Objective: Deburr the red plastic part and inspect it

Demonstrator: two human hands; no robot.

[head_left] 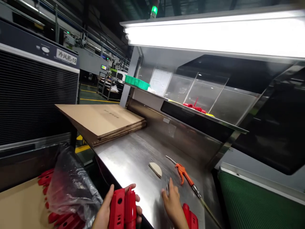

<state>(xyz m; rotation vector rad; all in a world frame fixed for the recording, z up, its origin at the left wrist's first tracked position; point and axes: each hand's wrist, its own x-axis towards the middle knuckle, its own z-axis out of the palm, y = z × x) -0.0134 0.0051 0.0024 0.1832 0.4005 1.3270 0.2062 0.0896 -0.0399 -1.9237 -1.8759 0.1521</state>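
Note:
My left hand grips a red plastic housing part, upright at the near edge of the steel bench. My right hand rests on the bench top, its fingers near a small metal tool by its fingertips. Another red part lies just right of that wrist. An orange-handled air blow gun lies on the bench beyond the right hand. A pale beige wedge-shaped piece sits between the two hands, farther back.
A stack of flat cardboard sheets covers the bench's far left. A box with red parts under a clear plastic bag stands at lower left. A shelf holds a green tray and red pieces. A green conveyor runs at right.

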